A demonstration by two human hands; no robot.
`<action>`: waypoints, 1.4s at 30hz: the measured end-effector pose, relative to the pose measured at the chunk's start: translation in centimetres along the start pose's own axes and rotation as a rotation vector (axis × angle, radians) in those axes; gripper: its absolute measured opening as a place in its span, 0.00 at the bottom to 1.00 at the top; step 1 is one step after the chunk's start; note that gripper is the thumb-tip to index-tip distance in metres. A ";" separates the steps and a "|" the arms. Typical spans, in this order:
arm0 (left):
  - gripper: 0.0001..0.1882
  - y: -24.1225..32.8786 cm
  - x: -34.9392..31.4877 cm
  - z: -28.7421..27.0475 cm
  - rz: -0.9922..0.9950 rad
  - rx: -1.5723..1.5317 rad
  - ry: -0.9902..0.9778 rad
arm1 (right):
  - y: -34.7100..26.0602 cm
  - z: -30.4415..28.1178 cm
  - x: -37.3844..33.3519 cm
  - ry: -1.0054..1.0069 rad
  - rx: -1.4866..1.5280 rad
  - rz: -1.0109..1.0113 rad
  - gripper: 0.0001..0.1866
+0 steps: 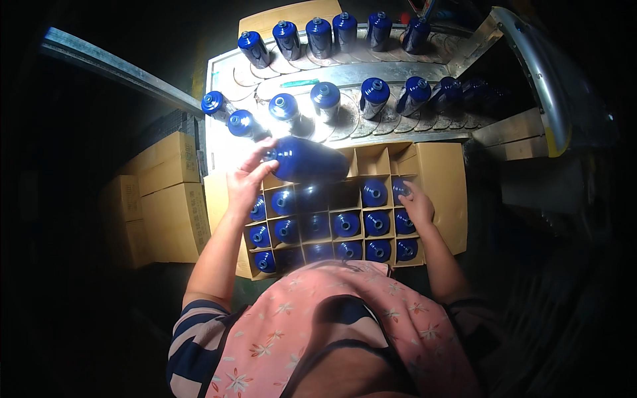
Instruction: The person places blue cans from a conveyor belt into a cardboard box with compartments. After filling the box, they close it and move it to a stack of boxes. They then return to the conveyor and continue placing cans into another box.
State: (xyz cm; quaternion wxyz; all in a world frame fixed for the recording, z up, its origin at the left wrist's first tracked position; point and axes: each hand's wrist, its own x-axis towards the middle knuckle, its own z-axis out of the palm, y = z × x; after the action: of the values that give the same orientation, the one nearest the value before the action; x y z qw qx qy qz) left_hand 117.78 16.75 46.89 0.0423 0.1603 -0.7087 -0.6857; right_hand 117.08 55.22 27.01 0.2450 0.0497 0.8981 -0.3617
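Note:
My left hand (247, 178) pinches the neck of a dark blue glass bottle (312, 160), which lies nearly sideways in the air over the far part of an open cardboard box (443, 199). Cardboard dividers split the box into cells, and several blue bottles (377, 223) stand upright in them, necks up. At the right-hand column, the fingers of my right hand (419, 209) close around the top of another blue bottle (399, 188) that sits in its cell. Far cells near the back right show no bottle; the held bottle hides some others.
Behind the box, a curved-plate conveyor (345, 126) carries two rows of upright blue bottles (325, 99). A green strip (300, 83) lies between the rows. Closed cartons (174, 199) are stacked at left. A metal rail (119, 69) runs at upper left; a curved metal guard (534, 73) stands at right.

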 end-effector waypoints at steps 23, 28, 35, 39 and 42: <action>0.25 -12.5 26.1 -12.5 0.149 0.858 0.559 | 9.0 -1.2 5.9 0.212 0.303 0.088 0.22; 0.20 -14.2 18.4 -10.7 0.316 0.508 0.582 | 7.1 -3.9 7.4 0.163 0.430 0.177 0.14; 0.31 -20.9 3.8 -6.9 -0.289 0.824 0.554 | -3.5 -25.2 12.5 0.591 0.651 -0.181 0.09; 0.25 -23.0 1.9 -1.3 -0.237 0.747 0.454 | -7.4 -33.3 23.5 0.665 0.668 -0.497 0.13; 0.23 -22.5 1.9 2.6 -0.316 1.044 0.498 | -8.0 -32.9 35.9 0.616 0.684 -0.520 0.15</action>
State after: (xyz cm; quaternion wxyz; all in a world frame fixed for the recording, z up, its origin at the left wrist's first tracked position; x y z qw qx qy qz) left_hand 119.04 18.46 24.23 0.0205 0.4192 -0.8883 -0.1867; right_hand 70.23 68.41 35.23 -0.1582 0.0064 0.7418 -0.6517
